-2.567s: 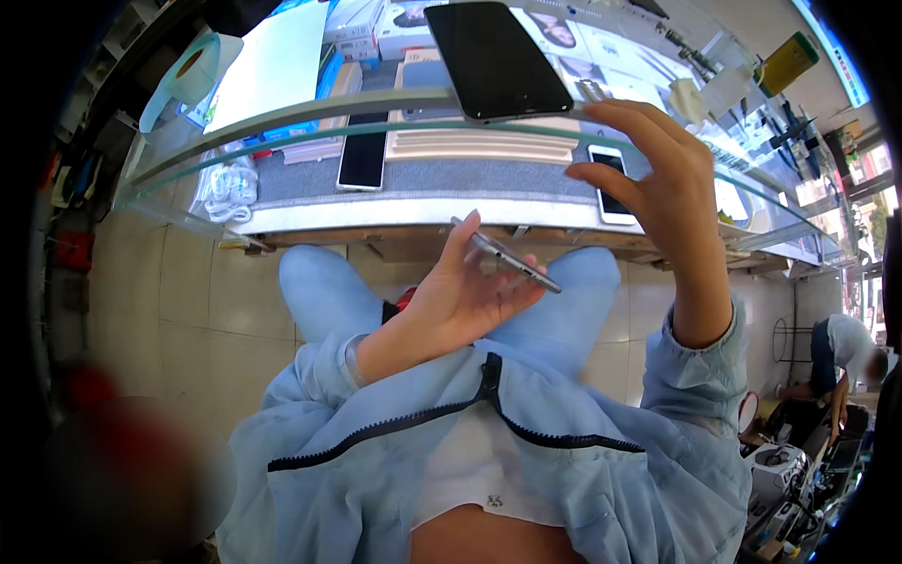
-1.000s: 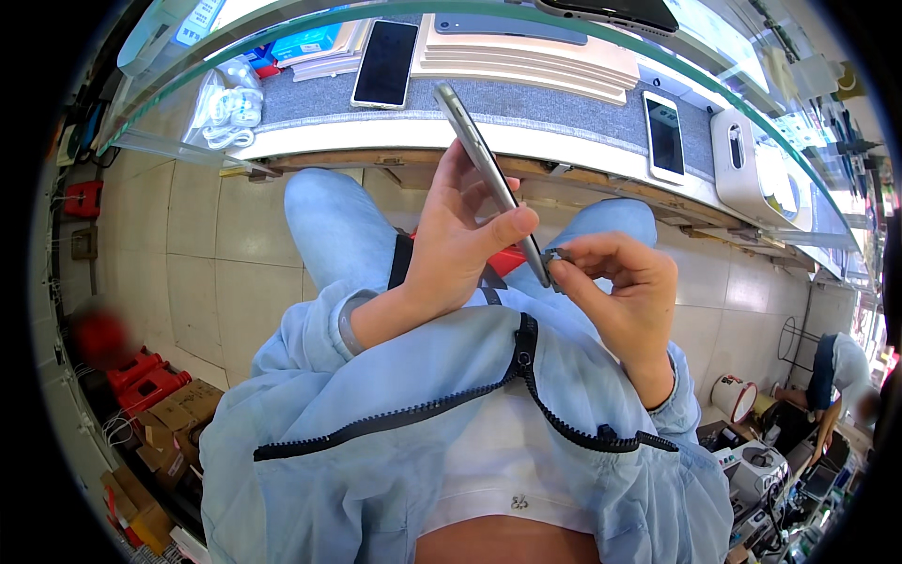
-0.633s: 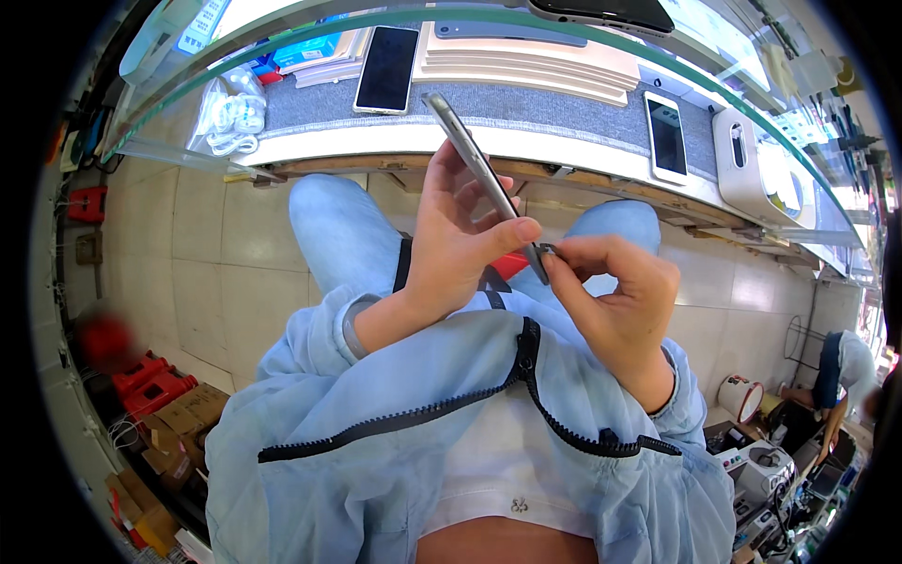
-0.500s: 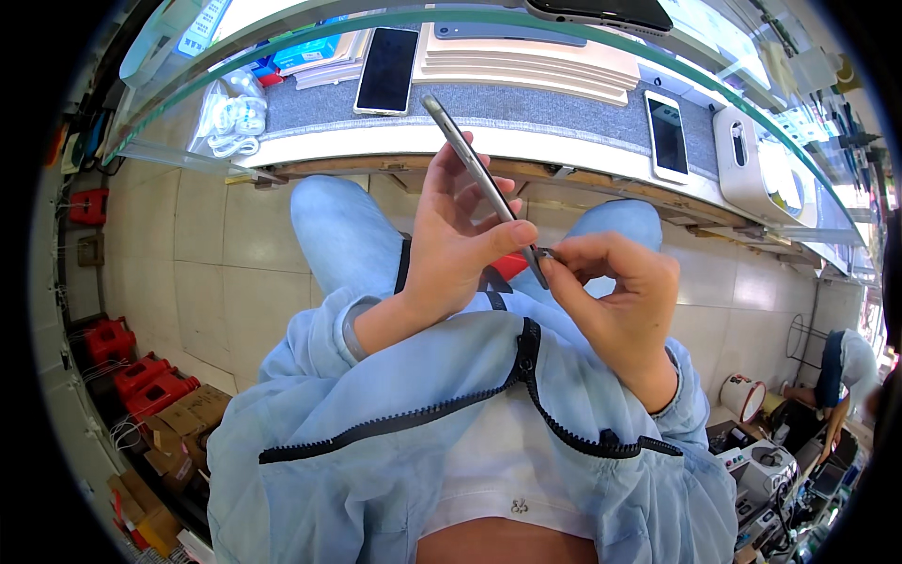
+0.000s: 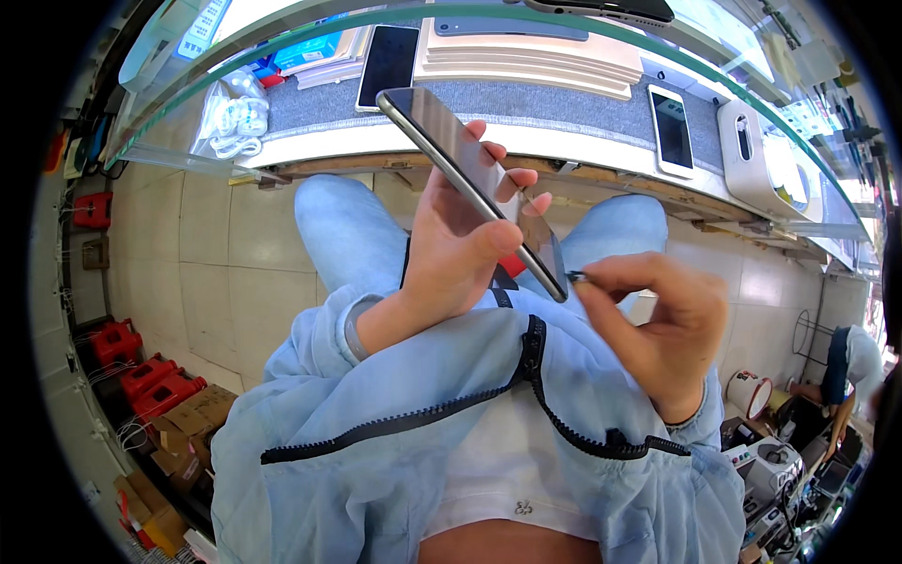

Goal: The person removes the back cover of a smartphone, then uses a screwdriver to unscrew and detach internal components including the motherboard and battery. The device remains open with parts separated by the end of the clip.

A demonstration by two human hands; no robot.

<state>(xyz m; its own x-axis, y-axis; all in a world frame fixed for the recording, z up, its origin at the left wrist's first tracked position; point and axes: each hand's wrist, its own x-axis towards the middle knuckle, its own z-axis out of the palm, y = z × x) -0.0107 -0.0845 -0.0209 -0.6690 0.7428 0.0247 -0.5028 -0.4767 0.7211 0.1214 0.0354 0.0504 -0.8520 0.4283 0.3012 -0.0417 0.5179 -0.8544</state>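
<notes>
Phone (image 5: 470,179) in left hand (image 5: 451,254) grip; right hand (image 5: 658,324) pinching small tool (image 5: 576,277) at its edge.

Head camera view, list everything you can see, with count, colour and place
phone: 1, dark, slim, tilted, gripped in left hand
small metal piece: 1, pinched at phone's lower end
phones on counter: 2, black-screened, one left, one right
glass counter: 1, clear, top
coiled cable: 1, white, counter's left end
red cases: several, floor at left
cardboard boxes: several, brown, lower left
left hand: holds phone
right hand: pinches the small piece
</notes>
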